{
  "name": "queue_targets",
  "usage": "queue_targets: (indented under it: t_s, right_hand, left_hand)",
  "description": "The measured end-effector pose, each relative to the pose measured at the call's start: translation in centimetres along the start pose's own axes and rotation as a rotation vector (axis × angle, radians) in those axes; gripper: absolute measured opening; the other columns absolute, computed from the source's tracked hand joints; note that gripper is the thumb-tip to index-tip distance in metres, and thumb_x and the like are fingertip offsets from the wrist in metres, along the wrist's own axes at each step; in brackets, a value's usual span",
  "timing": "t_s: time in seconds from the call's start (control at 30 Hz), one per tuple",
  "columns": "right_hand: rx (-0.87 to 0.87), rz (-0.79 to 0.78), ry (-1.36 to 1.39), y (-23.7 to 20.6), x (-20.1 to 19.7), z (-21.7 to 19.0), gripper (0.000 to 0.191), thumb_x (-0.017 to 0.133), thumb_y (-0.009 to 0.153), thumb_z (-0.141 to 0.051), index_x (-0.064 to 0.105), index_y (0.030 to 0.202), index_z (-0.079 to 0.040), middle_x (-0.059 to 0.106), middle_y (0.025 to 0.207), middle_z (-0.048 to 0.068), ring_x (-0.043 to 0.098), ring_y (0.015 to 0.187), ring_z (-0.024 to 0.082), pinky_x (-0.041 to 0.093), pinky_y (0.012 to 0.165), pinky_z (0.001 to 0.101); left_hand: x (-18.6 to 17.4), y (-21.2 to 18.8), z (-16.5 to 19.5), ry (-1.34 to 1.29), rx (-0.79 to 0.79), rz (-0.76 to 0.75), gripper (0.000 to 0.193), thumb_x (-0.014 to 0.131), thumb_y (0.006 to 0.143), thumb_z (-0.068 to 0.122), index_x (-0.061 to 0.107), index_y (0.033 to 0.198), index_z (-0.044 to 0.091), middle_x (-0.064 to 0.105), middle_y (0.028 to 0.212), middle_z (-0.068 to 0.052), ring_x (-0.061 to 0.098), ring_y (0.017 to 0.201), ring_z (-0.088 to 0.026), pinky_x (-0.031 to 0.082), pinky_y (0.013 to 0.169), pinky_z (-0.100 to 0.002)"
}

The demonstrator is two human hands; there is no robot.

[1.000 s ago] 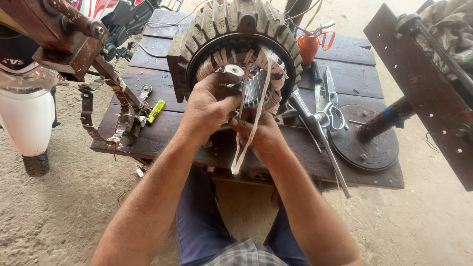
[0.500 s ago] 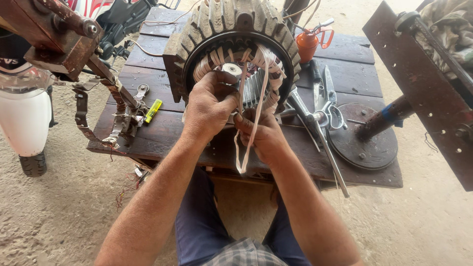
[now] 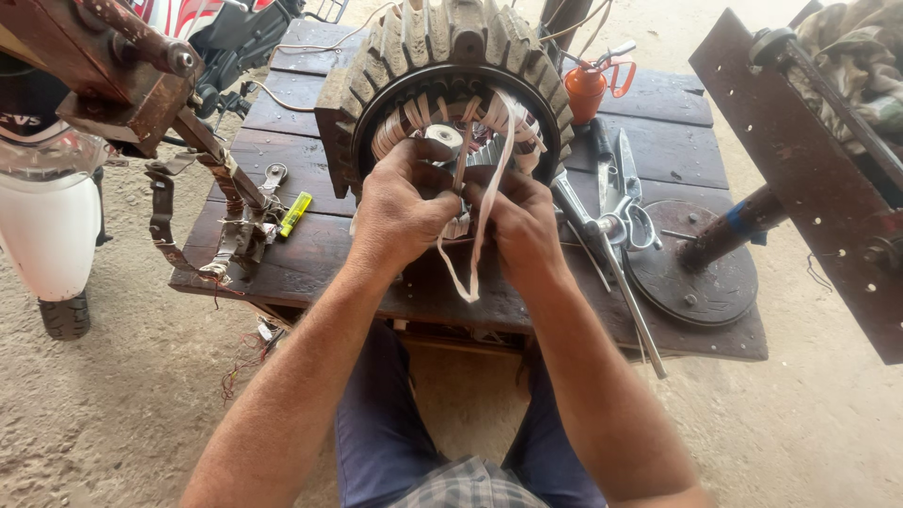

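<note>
Both forearms are bare from the elbow down, with no sleeves, gloves, watch or rings showing on the left hand (image 3: pixel 400 212) or the right hand (image 3: pixel 522 226). The fingers (image 3: pixel 442 160) are grimy, with dark smudges over the knuckles, and fine hair runs along both forearms. Lower in the view the person wears dark navy-blue trousers (image 3: pixel 376 423), creased over the thighs, and the hem of a grey and white checked shirt (image 3: pixel 470 484) shows at the bottom edge.
</note>
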State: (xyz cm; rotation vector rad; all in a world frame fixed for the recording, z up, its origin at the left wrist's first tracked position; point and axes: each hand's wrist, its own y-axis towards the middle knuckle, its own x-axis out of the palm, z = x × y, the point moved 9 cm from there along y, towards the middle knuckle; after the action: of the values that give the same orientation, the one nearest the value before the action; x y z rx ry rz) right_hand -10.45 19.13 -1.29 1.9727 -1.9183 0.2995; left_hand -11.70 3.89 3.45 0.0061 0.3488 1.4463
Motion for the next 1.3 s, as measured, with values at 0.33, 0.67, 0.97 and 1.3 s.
queue_targets:
  t_s: [0.33, 0.67, 0.97, 1.3]
  right_hand:
    - [-0.019, -0.038, -0.068, 1.0, 0.4, 0.2, 0.010, 0.065, 0.097, -0.006, 0.069, 0.101, 0.002, 0.066, 0.077, 0.004, 0.057, 0.059, 0.007, 0.045, 0.052, 0.0217]
    - [0.068, -0.063, -0.021, 0.9, 0.5, 1.0, 0.012, 0.066, 0.097, -0.011, 0.065, 0.101, 0.000, 0.064, 0.075, 0.003, 0.055, 0.057, 0.007, 0.041, 0.049, 0.0223]
    - [0.082, -0.101, -0.025, 1.1, -0.1, 1.5, 0.013, 0.064, 0.098, -0.013, 0.064, 0.099, 0.000, 0.063, 0.074, 0.003, 0.053, 0.057, 0.008, 0.040, 0.048, 0.0226]
    - [0.125, -0.062, 0.050, 1.1, -0.9, 1.6, 0.015, 0.054, 0.096, -0.005, 0.063, 0.106, 0.002, 0.065, 0.078, 0.008, 0.055, 0.059, 0.012, 0.044, 0.050, 0.0261]
  left_hand:
    - [-0.3, -0.5, 0.1, 0.019, -0.031, 0.010, 0.042, 0.071, 0.074, 0.010, 0.065, 0.115, 0.003, 0.078, 0.098, -0.009, 0.077, 0.092, -0.015, 0.062, 0.085, -0.030]
    - [-1.1, -1.1, -0.4, 0.003, 0.046, 0.150, 0.032, 0.062, 0.082, 0.010, 0.068, 0.112, 0.001, 0.077, 0.103, -0.011, 0.072, 0.088, -0.016, 0.058, 0.080, -0.029]
    - [2.4, 0.2, -1.6, -0.312, 0.008, -0.027, 0.025, 0.065, 0.098, 0.016, 0.073, 0.114, -0.001, 0.078, 0.098, -0.010, 0.071, 0.085, -0.014, 0.058, 0.075, -0.028]
    - [3.1, -0.2, -5.9, -0.601, -0.222, -0.102, 0.021, 0.067, 0.101, 0.020, 0.073, 0.102, 0.000, 0.070, 0.078, -0.006, 0.064, 0.063, -0.010, 0.054, 0.055, -0.025]
